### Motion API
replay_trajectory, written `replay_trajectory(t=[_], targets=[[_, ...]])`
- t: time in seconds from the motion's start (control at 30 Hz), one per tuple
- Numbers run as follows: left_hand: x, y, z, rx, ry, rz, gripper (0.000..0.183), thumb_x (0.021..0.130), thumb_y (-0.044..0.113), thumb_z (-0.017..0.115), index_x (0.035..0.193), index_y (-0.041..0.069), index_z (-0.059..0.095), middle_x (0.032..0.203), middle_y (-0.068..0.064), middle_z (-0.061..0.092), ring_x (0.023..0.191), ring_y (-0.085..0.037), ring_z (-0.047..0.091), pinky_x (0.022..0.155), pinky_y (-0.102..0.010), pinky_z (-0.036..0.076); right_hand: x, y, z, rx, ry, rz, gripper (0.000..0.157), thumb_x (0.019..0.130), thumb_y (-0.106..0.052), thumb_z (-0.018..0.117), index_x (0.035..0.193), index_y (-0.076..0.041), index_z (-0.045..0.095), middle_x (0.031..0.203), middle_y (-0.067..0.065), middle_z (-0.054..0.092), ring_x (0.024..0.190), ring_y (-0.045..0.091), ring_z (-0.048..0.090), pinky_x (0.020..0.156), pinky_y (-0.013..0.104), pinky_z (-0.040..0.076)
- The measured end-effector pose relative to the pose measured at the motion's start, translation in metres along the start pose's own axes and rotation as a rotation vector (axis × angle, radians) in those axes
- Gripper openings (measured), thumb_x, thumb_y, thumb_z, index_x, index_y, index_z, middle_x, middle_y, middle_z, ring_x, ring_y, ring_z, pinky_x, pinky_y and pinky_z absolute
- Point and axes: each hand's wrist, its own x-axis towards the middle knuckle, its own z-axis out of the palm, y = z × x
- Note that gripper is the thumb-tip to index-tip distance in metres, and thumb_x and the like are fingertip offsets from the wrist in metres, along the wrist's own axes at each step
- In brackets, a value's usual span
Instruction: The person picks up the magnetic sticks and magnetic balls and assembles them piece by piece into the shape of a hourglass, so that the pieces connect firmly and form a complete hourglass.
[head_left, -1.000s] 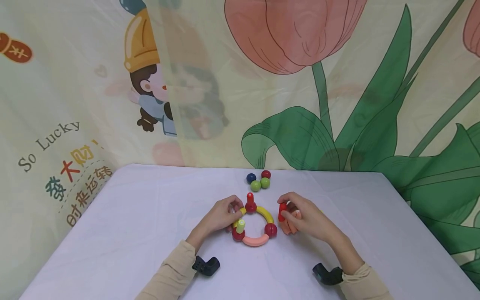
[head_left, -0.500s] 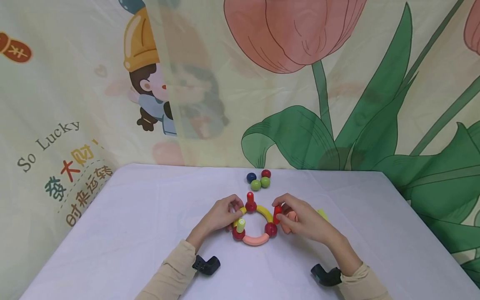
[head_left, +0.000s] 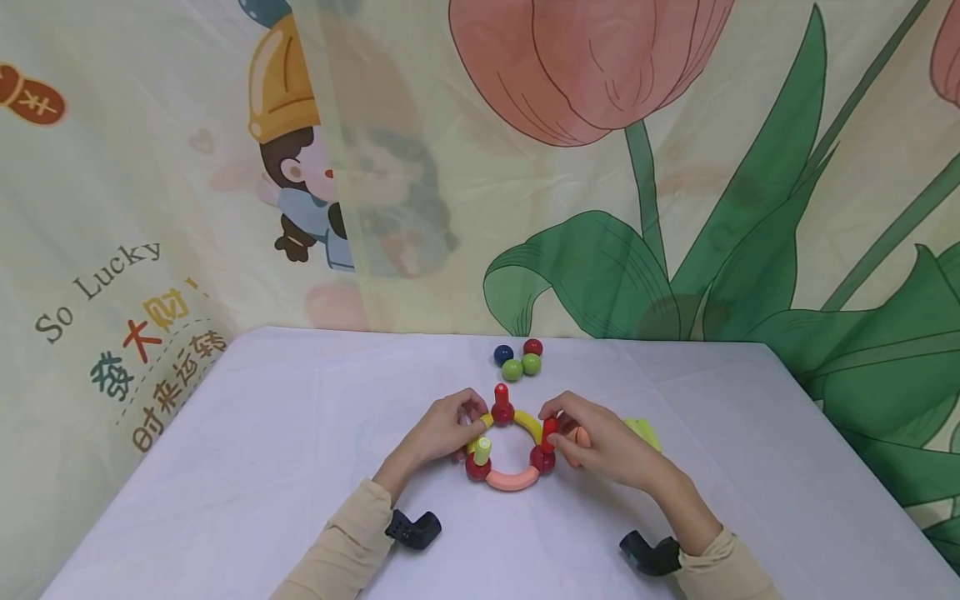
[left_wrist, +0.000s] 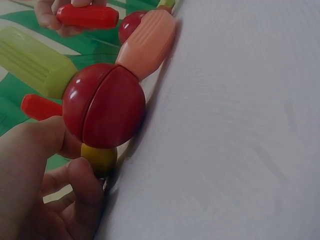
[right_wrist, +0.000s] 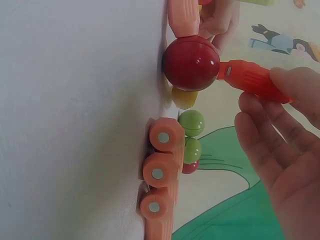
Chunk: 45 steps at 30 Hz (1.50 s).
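Note:
A ring of red balls and curved rods lies on the table: a pink curved rod point(head_left: 512, 481) in front, a yellow curved rod point(head_left: 528, 427) at back right, another yellow rod point(left_wrist: 99, 159) at left. My left hand point(head_left: 446, 429) pinches that left yellow rod, partly covering it. Between thumb and fingertips, my right hand point(head_left: 600, 440) holds a red rod point(right_wrist: 255, 80) upright over the ring's right red ball point(right_wrist: 191, 63). Its silver end faces the ball; I cannot tell whether they touch. A light green rod point(head_left: 482, 452) and a second red rod point(head_left: 501, 396) stand on the other two balls.
Behind the ring sit loose balls: one blue point(head_left: 503, 355), one red point(head_left: 533, 347), two green point(head_left: 532, 363). Several pink rods point(right_wrist: 164, 136) lie beside the right hand. Light green rods point(head_left: 642, 433) lie farther right on the white-covered table point(head_left: 300, 417).
My right hand has moved left with the red rod, from beside the ring to over its right red ball. The left hand keeps its place on the yellow rod.

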Motion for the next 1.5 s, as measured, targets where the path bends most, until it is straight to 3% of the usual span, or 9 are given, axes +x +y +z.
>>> replay_trajectory(t=[0.63, 1.0, 1.5], targets=[[0.0007, 0.0012, 0.0001, -0.009, 0.000, -0.019, 0.020, 0.088, 0.021, 0.061, 0.106, 0.016, 0.057, 0.085, -0.003, 0.056, 0.046, -0.014, 0.052, 0.048, -0.024, 0.047, -0.0002, 0.0009, 0.0020, -0.047, -0.009, -0.008, 0.031, 0.087, -0.015, 0.067, 0.115, -0.017, 0.054, 0.101, -0.009, 0.061, 0.083, 0.006, 0.057, 0.067, 0.020, 0.051], [0.0006, 0.0005, -0.0002, -0.005, 0.004, -0.014, 0.019, 0.088, 0.021, 0.061, 0.106, 0.016, 0.057, 0.084, -0.002, 0.056, 0.046, -0.014, 0.052, 0.047, -0.024, 0.047, 0.0006, 0.0012, 0.0034, -0.051, -0.016, -0.060, 0.029, 0.087, -0.015, 0.067, 0.113, -0.015, 0.056, 0.102, -0.011, 0.060, 0.086, 0.004, 0.057, 0.074, 0.020, 0.051], [0.0011, 0.0004, 0.0002, -0.010, 0.005, -0.022, 0.020, 0.087, 0.019, 0.061, 0.107, 0.015, 0.058, 0.084, -0.003, 0.056, 0.045, -0.013, 0.050, 0.044, -0.021, 0.044, 0.0001, 0.0038, 0.0006, 0.009, -0.047, -0.054, 0.030, 0.088, -0.011, 0.063, 0.116, -0.015, 0.055, 0.105, -0.011, 0.061, 0.090, 0.007, 0.059, 0.078, 0.026, 0.052]])
